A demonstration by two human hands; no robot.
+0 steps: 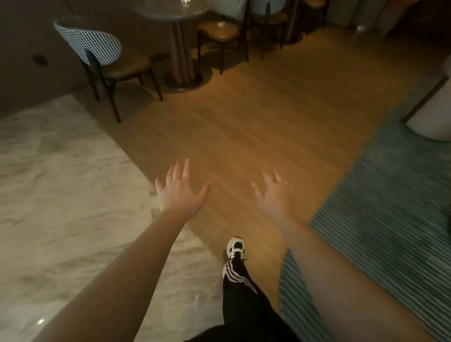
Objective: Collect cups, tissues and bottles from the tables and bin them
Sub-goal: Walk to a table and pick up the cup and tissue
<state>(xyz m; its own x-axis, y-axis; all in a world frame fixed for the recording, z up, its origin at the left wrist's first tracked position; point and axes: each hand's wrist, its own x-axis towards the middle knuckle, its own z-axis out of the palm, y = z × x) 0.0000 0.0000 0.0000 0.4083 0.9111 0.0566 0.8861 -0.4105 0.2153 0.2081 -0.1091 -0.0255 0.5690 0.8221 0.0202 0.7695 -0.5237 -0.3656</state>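
My left hand (181,190) and my right hand (274,194) are stretched out in front of me over the wooden floor, palms down, fingers spread, holding nothing. A round table (156,12) on a pedestal stands far ahead at the top of the view, well beyond both hands. A small pale object (186,2) sits on its top at the frame edge; what it is cannot be told. No cup, bottle or bin is visible.
A checked-back chair (90,46) stands left of the table, two more chairs (224,29) to its right. Marble floor (61,183) lies to the left, a striped teal rug (390,207) and a pale seat (434,109) to the right. My foot (235,247) steps forward.
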